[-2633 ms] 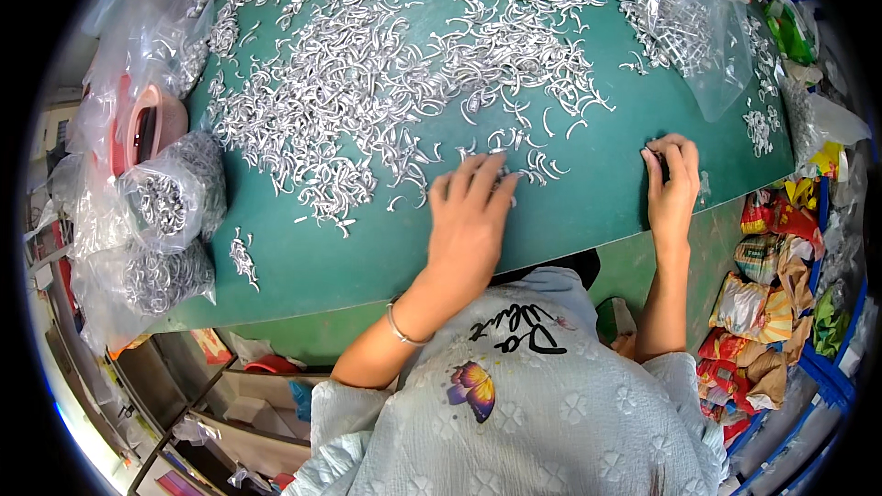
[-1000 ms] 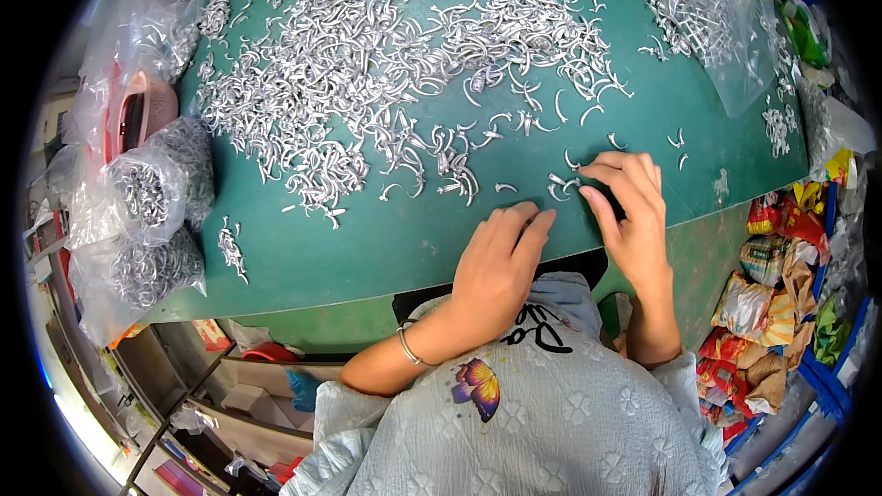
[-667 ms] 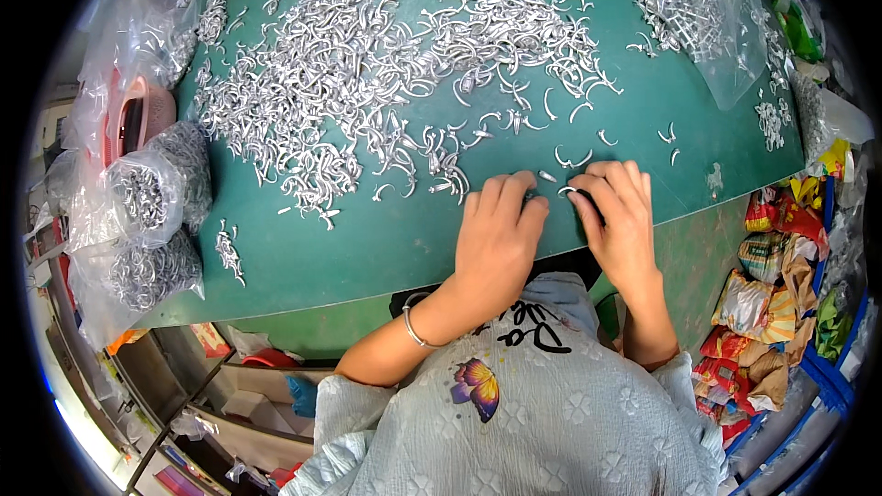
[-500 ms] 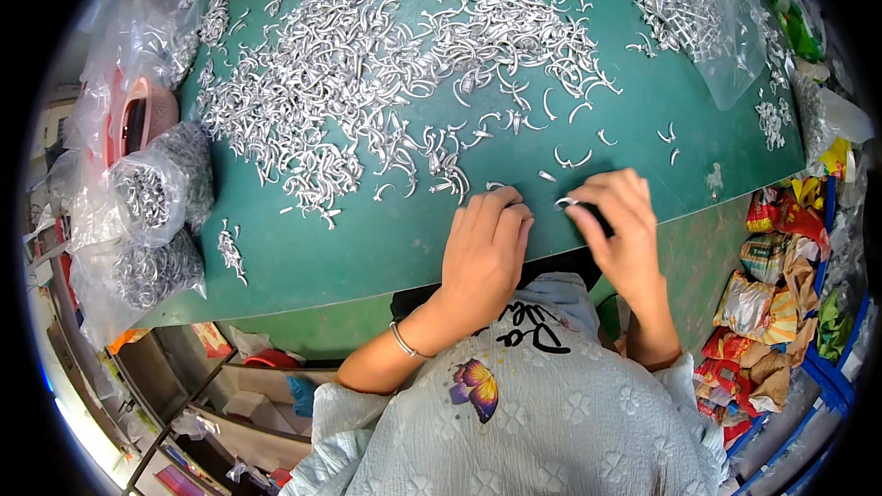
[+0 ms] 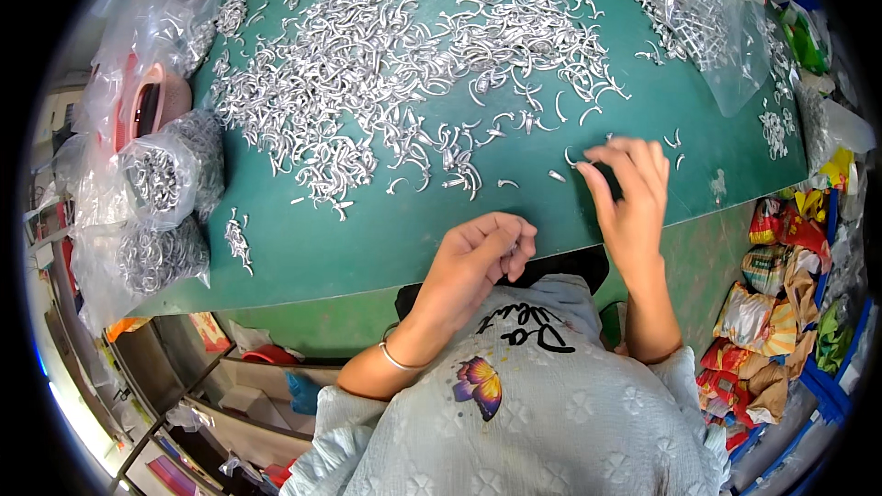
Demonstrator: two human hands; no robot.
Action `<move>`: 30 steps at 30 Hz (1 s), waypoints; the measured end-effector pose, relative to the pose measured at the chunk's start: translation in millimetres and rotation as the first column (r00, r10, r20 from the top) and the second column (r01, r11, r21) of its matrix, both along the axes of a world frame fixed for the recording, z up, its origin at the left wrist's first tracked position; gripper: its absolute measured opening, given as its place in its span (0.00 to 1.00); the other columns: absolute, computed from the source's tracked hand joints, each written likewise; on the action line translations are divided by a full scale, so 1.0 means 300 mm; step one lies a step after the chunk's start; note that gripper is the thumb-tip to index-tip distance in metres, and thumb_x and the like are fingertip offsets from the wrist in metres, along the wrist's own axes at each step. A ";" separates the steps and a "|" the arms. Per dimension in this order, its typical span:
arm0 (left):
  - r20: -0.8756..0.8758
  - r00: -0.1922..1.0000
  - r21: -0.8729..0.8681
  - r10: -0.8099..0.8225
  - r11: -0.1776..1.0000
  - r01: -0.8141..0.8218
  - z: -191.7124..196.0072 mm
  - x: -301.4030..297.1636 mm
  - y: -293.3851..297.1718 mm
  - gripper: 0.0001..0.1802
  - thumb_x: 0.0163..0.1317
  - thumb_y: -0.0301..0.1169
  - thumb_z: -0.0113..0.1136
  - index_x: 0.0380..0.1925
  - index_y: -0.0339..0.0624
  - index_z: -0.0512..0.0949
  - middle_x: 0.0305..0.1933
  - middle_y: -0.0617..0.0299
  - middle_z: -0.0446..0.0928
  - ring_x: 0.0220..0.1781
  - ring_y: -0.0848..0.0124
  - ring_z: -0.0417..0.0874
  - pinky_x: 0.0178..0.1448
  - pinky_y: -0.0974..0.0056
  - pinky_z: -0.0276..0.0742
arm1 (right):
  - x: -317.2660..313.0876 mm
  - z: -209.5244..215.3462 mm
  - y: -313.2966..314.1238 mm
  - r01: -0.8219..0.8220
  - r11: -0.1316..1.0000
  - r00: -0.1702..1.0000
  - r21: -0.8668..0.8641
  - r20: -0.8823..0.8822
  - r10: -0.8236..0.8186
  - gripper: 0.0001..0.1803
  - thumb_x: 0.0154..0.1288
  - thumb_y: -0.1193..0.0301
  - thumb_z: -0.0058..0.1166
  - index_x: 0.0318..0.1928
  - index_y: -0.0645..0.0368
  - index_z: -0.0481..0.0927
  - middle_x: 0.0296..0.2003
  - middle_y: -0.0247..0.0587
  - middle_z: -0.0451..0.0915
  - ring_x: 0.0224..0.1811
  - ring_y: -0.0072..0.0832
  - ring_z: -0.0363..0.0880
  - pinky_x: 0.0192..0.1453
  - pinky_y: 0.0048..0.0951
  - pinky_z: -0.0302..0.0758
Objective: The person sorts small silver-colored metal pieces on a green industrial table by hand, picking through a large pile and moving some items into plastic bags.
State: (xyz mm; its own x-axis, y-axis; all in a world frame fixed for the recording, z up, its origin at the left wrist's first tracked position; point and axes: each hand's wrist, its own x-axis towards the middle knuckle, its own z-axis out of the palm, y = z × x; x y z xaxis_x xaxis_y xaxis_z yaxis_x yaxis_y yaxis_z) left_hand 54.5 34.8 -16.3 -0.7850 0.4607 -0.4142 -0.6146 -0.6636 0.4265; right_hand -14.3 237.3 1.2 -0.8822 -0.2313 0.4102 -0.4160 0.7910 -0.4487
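My left hand (image 5: 473, 262) is turned partly palm-up at the table's near edge, its fingers curled closed. A small grey glint shows between them, but most of what they hold is hidden. Further right, my right hand (image 5: 634, 188) reaches over the tabletop, thumb and forefinger pinched at a small curved silver metal piece (image 5: 571, 158). The fingertips partly cover that spot. A short silver piece (image 5: 557, 175) lies just left of the thumb, and another small curved piece (image 5: 507, 184) rests beyond my left hand.
A wide heap of curved silver pieces (image 5: 340, 73) spreads over the green table (image 5: 303, 253). Clear bags of metal parts (image 5: 161, 257) and a pink basket (image 5: 170, 96) stand at the left. Another clear bag (image 5: 703, 18) lies far right. Colourful packages (image 5: 753, 317) fill a rack beside the table.
My right hand has moved away from the left, further up the table to the loose pieces. My left hand has rolled from knuckles-up to palm partly up, drawing slightly nearer.
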 end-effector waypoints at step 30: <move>0.078 0.989 -0.106 0.128 0.987 -0.119 0.051 0.053 -0.049 0.15 0.71 0.28 0.51 0.52 0.31 0.76 0.35 0.63 0.74 0.32 0.77 0.70 0.39 0.70 0.69 | 0.029 -0.021 -0.059 -0.087 0.991 0.990 0.097 0.118 0.076 0.09 0.53 0.76 0.64 0.36 0.58 0.79 0.39 0.36 0.78 0.41 0.35 0.72 0.44 0.36 0.63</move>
